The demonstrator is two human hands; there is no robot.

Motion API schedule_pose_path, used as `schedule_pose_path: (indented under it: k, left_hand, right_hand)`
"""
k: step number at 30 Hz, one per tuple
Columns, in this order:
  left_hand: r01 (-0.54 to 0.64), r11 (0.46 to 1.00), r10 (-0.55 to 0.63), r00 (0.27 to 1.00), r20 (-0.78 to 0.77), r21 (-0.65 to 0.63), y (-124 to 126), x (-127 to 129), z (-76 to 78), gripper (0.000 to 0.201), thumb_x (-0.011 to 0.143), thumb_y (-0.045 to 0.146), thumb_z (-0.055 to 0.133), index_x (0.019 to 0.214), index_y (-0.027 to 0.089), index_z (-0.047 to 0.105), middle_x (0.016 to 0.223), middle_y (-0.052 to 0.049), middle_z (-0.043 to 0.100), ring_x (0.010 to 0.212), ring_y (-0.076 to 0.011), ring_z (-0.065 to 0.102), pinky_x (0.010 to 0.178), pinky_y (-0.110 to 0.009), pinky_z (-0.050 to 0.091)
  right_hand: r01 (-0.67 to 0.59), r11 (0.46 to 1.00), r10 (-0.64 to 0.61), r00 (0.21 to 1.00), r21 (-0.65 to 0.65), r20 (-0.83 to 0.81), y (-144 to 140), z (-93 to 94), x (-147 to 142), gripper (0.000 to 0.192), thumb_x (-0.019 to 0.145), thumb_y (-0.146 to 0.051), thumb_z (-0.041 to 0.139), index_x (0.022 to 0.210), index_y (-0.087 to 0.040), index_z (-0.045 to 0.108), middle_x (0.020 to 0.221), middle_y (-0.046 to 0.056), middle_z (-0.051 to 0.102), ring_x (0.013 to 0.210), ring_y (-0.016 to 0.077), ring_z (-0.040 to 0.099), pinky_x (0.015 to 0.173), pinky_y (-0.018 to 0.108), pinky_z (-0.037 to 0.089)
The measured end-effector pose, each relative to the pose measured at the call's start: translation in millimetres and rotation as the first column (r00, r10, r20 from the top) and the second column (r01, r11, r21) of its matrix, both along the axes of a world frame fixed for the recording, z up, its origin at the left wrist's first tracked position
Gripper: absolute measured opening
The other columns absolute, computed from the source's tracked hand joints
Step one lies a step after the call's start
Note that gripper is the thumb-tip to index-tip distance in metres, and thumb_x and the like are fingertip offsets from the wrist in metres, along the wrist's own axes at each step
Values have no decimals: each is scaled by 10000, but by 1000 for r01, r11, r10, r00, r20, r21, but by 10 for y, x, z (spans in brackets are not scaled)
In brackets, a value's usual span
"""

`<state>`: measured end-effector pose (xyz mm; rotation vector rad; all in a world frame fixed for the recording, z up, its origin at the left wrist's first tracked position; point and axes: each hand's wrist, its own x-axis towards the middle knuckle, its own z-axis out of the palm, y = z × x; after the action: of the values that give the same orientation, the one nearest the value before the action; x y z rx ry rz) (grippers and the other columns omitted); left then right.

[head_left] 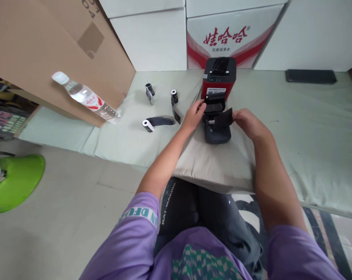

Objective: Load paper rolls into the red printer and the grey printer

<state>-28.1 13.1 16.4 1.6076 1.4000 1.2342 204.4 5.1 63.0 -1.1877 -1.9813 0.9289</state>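
Note:
A red and black label printer (pixel 219 77) stands on a pale green mat (pixel 310 128), its front lid folded down and open toward me. My left hand (pixel 195 114) touches the left side of the open compartment. My right hand (pixel 247 120) pinches a black strip of ribbon (pixel 224 118) that hangs across the open lid. Three small rolls with black ribbon lie to the left: one (pixel 149 90), another (pixel 174 96), and a partly unrolled one (pixel 154 123).
A plastic water bottle (pixel 86 98) lies against a big cardboard box (pixel 47 50) on the left. White cartons (pixel 152 39) line the back. A black flat device (pixel 310 76) sits far right. A green object (pixel 15 181) is on the floor at left.

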Motion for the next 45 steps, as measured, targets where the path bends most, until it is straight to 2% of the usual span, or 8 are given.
schedule_pose_path:
  k: [4,7,11,15,21,26,38,45]
  left_hand:
    - [37,999,-38,999,39,20,-21,2,35,529,1126,609,371,1447,301,657,1588,-64,653,1540,-230,568,1296,-415,418]
    - [108,994,-108,993,36,8,-113,6,118,527,1126,614,362,1271,272,736,1483,-76,719,1460,-235,634,1262,-422,451]
    - [242,970,-241,970,-36,31,-210,29,164,372,1058,539,572,1042,214,751,1359,-110,778,1346,-236,695,1215,-398,486]
    - [300,953,-299,954,-26,36,-102,38,-11,471,967,515,723,1312,198,680,1419,-148,748,1391,-271,678,1238,-441,475]
    - [469,880,-472,880,47,71,181,-73,-308,747,884,683,770,1461,236,610,1531,-159,690,1522,-360,590,1323,-546,389]
    - [536,844,-537,840,77,38,181,-153,-310,791,866,619,799,1536,257,584,1610,-122,638,1585,-368,519,1353,-549,354]
    - [503,863,-486,852,196,-45,128,-103,-252,815,755,578,931,1442,244,649,1570,-128,660,1576,-391,518,1360,-583,346]
    - [308,946,-240,874,423,-99,-14,-36,-112,453,997,494,701,1388,269,663,1528,-75,691,1581,-296,541,1374,-533,337]
  right_hand:
    - [-215,965,198,973,-152,-117,-98,166,15,480,965,-516,460,603,-280,670,834,111,769,926,303,719,882,493,554]
    - [-305,931,288,952,-201,-109,-169,283,70,536,979,-552,454,675,-263,787,951,120,834,966,300,721,921,490,542]
    - [-124,976,113,991,-177,-72,-165,274,125,394,870,-557,705,621,-259,771,685,73,744,698,223,619,722,410,524]
    - [76,985,-98,985,-154,-145,-96,167,113,458,864,-562,751,553,-239,660,562,35,598,599,175,531,613,357,455]
    - [211,974,-220,967,-77,-126,3,0,17,222,846,-448,780,809,-233,742,807,40,722,749,188,606,683,335,511]
    - [54,975,-85,987,-217,-136,-2,-106,-36,359,856,-350,734,1195,-236,767,1159,82,790,810,193,655,724,355,565]
    - [-69,945,26,990,-319,-138,7,-94,-36,493,841,-287,694,1332,-249,702,1167,56,777,696,151,572,647,345,561]
    - [181,975,-183,983,-132,0,-96,-47,-88,466,956,-341,516,1377,-219,674,1225,125,771,991,275,722,919,491,627]
